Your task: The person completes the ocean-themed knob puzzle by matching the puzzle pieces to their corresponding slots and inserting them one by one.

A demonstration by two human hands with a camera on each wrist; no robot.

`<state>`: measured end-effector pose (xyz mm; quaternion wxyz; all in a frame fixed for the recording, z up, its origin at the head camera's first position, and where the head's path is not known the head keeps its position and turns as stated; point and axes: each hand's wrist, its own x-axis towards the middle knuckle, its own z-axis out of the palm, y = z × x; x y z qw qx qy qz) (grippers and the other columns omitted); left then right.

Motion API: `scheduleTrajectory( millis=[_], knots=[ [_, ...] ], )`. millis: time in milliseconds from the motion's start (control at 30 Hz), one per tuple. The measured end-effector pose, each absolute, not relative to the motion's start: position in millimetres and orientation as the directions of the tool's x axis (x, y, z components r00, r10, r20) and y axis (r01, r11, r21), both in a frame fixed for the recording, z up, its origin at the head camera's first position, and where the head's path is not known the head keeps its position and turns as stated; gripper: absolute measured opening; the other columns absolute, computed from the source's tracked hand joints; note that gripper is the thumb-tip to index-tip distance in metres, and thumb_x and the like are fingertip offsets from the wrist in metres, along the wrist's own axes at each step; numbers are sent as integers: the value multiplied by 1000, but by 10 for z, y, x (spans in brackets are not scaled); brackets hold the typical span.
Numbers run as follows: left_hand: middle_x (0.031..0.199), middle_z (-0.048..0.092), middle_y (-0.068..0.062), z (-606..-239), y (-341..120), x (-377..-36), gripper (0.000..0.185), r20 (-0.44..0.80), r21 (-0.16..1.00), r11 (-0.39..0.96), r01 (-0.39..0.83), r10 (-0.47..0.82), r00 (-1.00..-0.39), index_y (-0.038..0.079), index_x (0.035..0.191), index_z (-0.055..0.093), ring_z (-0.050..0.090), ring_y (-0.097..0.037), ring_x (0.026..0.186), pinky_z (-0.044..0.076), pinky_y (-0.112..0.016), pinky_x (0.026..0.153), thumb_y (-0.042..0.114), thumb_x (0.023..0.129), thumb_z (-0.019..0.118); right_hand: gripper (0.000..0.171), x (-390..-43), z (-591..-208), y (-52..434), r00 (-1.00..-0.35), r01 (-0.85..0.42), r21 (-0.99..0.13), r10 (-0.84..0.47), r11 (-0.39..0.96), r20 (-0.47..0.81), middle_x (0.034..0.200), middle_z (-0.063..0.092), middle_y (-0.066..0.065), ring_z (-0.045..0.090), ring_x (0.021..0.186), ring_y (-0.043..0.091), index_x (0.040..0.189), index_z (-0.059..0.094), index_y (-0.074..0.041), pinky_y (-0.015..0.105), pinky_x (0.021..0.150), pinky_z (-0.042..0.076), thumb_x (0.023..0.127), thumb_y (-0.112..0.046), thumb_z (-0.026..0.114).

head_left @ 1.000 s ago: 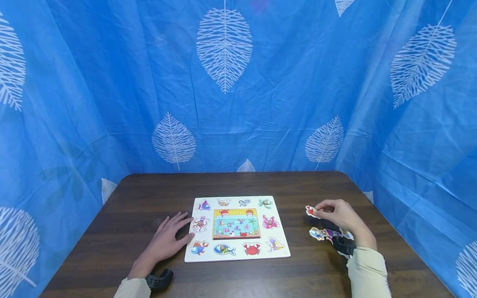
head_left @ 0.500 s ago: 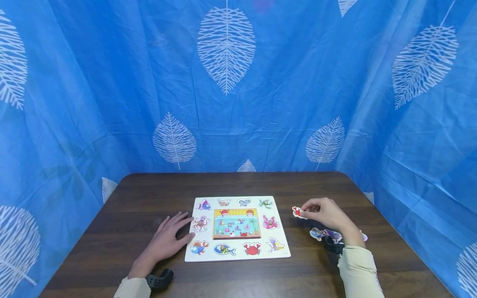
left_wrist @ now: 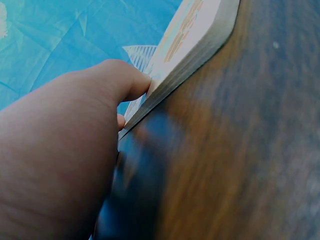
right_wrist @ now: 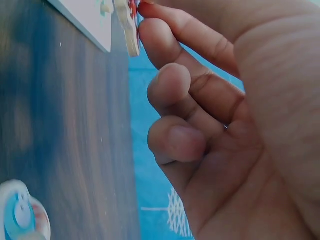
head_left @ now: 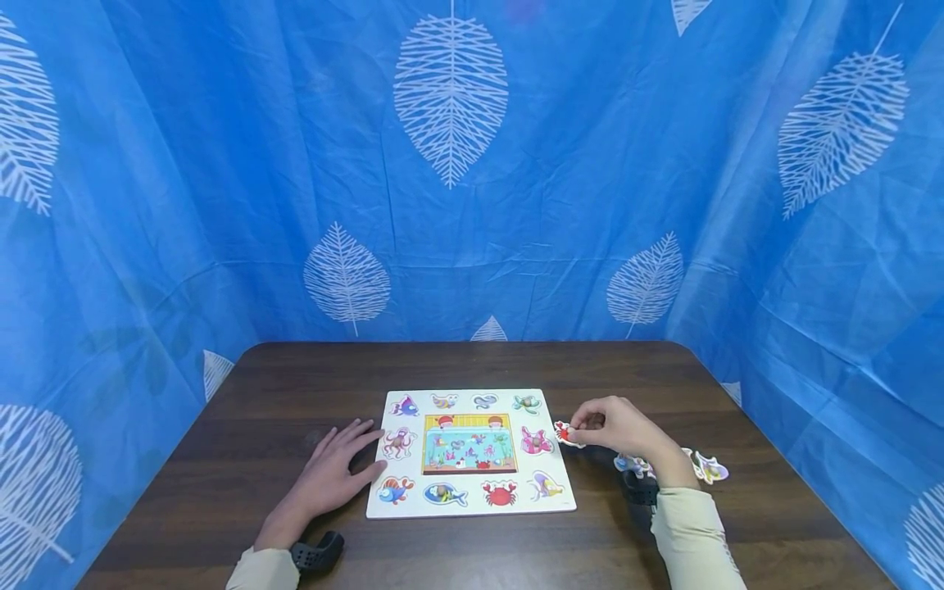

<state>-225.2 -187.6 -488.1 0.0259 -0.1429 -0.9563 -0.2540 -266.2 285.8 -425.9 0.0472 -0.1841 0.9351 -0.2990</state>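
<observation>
**Little crab piece held right at the edge of the puzzle board**

The right hand (head_left: 615,426) has its fingers (right_wrist: 165,45) pinched round a small red crab piece (head_left: 564,433), holding it just off the right edge of the puzzle board (head_left: 472,496), near the pink cutout. The left hand (head_left: 332,471) lies flat on the desk (head_left: 280,385) with straight fingers, tips pressed to the board's left edge.

The piece looks like a thin, stiff wooden cutout: light, rigid, probably not fragile, though small enough to slip out of a sloppy pinch. I'd say gripping by the outer edges, as here, or by a peg if it has one (can't tell), is the way to go. A few more loose pieces (head_left: 710,469) sit on the desk behind the right wrist.
</observation>
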Motion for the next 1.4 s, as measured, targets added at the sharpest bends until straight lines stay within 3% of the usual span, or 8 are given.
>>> scheduleTrajectory(
  millis=[633, 933, 1400],
  knots=[
    [159, 46, -17, -4863, -1884, -2252, 59, 115, 478, 833, 281, 258, -959, 16, 146, 59, 33, -41, 152, 17, -68, 123, 48, 98, 67, 7, -2646, -4361, 2368, -851, -413, -587, -524, 697, -24, 79, 67, -13, 57, 70, 11, 87, 78, -26, 22, 58, 46, 86, -24, 85],
    [159, 46, -17, -4867, -1883, -2250, 59, 116, 473, 834, 284, 260, -959, 16, 146, 59, 33, -41, 152, 18, -68, 123, 48, 98, 67, 7, -2599, -4426, 2159, -812, -456, -586, -583, 670, -36, 80, 68, -16, 57, 72, 7, 88, 79, -24, 22, 64, 49, 86, -25, 85],
    [159, 46, -17, -4881, -1867, -2258, 58, 112, 482, 832, 276, 254, -961, 16, 146, 59, 32, -41, 152, 17, -68, 123, 47, 97, 68, 8, -2548, -4547, 1926, -733, -501, -652, -680, 570, -32, 75, 69, -17, 54, 64, -1, 85, 79, -21, 18, 58, 46, 84, -23, 87]
  ],
)
